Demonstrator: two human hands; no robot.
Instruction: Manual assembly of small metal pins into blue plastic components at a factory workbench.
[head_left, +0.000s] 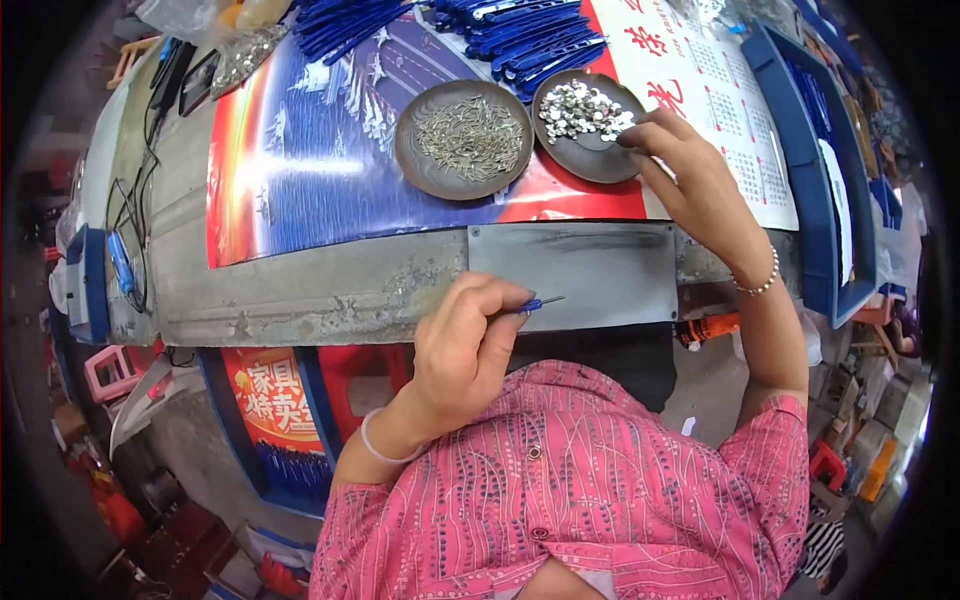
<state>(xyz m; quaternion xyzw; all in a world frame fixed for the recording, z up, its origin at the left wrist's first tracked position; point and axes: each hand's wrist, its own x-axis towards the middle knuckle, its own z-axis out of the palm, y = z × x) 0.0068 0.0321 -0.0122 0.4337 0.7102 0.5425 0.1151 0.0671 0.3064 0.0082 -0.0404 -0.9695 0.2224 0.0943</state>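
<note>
My left hand (463, 345) is closed in a pinch above the near edge of the table. Between its thumb and index finger is a small blue plastic piece (530, 306) with a thin metal pin pointing right. My right hand (690, 178) reaches over the near right rim of a round dark dish (597, 160), fingertips drawn together. Whatever those fingertips hold, if anything, is too small to make out. Small shiny silver discs (580, 110) lie heaped in that dish. Beside it on the left, a second dark dish (420, 172) holds many thin metal pins (470, 138).
A grey metal plate (590, 270) lies along the table's near edge. Bundles of slim blue plastic pieces (530, 40) sit at the far side on a printed poster (330, 190). A blue bin (800, 150) stands right; a blue-handled tool (121, 262) with cable lies left.
</note>
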